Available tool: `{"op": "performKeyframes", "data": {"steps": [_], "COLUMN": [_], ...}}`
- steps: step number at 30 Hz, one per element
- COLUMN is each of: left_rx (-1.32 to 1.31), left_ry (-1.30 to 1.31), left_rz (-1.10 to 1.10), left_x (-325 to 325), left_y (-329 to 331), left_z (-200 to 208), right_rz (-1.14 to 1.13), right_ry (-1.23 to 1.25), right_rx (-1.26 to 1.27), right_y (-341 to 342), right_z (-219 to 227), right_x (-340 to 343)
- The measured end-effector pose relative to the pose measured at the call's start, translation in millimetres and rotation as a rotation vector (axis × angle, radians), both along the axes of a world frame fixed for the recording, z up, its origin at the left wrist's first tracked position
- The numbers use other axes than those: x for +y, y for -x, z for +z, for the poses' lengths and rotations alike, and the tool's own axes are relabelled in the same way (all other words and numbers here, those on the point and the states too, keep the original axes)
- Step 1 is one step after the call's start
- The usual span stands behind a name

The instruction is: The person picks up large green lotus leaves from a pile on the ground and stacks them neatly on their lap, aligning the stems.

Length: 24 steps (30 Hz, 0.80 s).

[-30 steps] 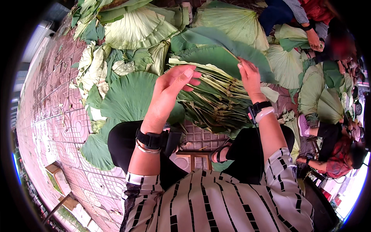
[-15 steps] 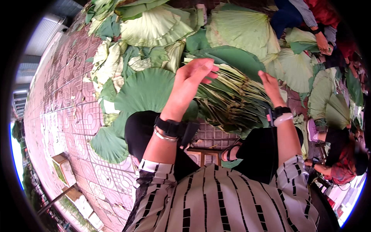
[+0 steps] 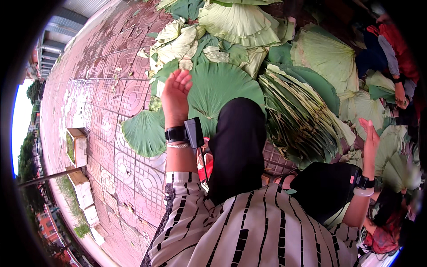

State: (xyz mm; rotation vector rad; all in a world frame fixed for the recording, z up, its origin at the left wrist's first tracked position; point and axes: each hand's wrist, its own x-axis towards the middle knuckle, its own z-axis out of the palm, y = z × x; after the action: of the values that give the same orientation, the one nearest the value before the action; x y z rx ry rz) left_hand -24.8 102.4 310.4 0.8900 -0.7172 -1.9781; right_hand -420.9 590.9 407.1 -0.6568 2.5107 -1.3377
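Note:
A thick stack of folded lotus leaves (image 3: 307, 118), green with browned, yellowish edges, lies in front of me, untouched by either hand. My left hand (image 3: 176, 95) is raised to the left of it, empty, with its fingers loosely bent; below it in the picture is a smaller green leaf (image 3: 144, 133). Just right of that hand spreads a broad round green leaf (image 3: 224, 86), partly hidden by my black-clad knee. On the stack's right side my right hand (image 3: 370, 144) is held up empty, its fingers stretched out. Both wrists wear black straps.
Pale, wilted leaves (image 3: 238, 24) and a fan-shaped leaf pile (image 3: 324, 55) lie beyond the stack. Co-workers sit at the right, one with a hand (image 3: 400, 95) near folded leaves. Patterned paving (image 3: 102, 111) stretches left, with white planter boxes (image 3: 78, 149) along it.
My hands have moved from either side of the stack to well apart, the left outward left, the right outward right. The view has turned left, so the leaves appear farther right.

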Motion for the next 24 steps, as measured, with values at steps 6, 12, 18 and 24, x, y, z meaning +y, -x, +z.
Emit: {"op": "performKeyframes", "data": {"steps": [6, 12, 18, 24], "left_rx": [-0.251, -0.376, -0.322, -0.527], "left_ry": [-0.561, -0.694, -0.726, -0.544], "left_rz": [0.066, 0.055, 0.119, -0.015], "left_x": [35, 58, 38, 23], "left_y": [-68, -31, -18, -6], "left_z": [-194, -237, -246, -234], "right_rz": [0.018, 0.062, 0.039, 0.041], "right_ry": [-0.093, -0.135, -0.195, -0.204], "right_rx": [0.017, -0.040, -0.066, -0.092], "right_y": [-29, -54, -66, -80], "right_z": [17, 28, 19, 10], "right_x": [-21, -35, -29, -31]}}
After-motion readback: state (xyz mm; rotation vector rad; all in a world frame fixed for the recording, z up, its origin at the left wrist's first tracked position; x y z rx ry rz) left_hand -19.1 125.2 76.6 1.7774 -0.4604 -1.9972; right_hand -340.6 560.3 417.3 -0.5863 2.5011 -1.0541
